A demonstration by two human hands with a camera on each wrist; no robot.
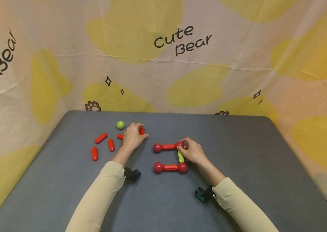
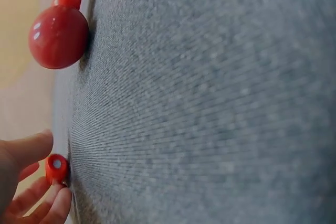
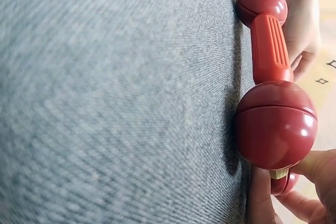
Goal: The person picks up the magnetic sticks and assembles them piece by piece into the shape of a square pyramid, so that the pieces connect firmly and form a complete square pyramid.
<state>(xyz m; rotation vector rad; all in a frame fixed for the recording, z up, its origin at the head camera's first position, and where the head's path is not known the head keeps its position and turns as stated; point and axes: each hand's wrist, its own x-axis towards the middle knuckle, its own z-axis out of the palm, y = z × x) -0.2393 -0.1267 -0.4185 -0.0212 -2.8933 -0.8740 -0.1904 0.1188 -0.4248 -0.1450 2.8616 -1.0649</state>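
1. Nearest the head camera: two cream sleeves (image 1: 95, 196), entering from the lower edge. A black wrist camera (image 1: 132, 174) sits at the inner side of the left cuff; another sits at the right cuff.
2. Left hand (image 1: 132, 138): thumb and fingers pinch a short red rod (image 1: 141, 131). The rod's round end, pale at its centre, shows between the digits, just beside the surface of the grey table (image 1: 163, 203). Firmness of the pinch cannot be told.
3. Right hand (image 1: 193, 152): thumb and fingers pinch the far corner ball (image 1: 179, 146) of a U-shaped ball-and-rod frame (image 1: 170, 167).
4. Frame layout: a yellow-green rod (image 1: 180, 157) runs from the pinched ball toward the wearer to a near corner ball (image 1: 182, 168). From each corner, a ribbed red rod extends left to an end ball. The U opens toward the left.
5. Obstructions: the far end ball (image 1: 157, 148) lies between the two grips. In the right wrist view, the near corner ball partly covers the right-hand pinch. The left hand partly hides a loose rod (image 1: 120, 136).
6. Left of the left-hand grip: three further red rods (image 1: 101, 138) lie apart. A green ball (image 1: 120, 125) rests beyond the partly hidden rod.
7. Beyond both grips: a yellow-patterned cloth (image 1: 140, 35) rises behind the table.
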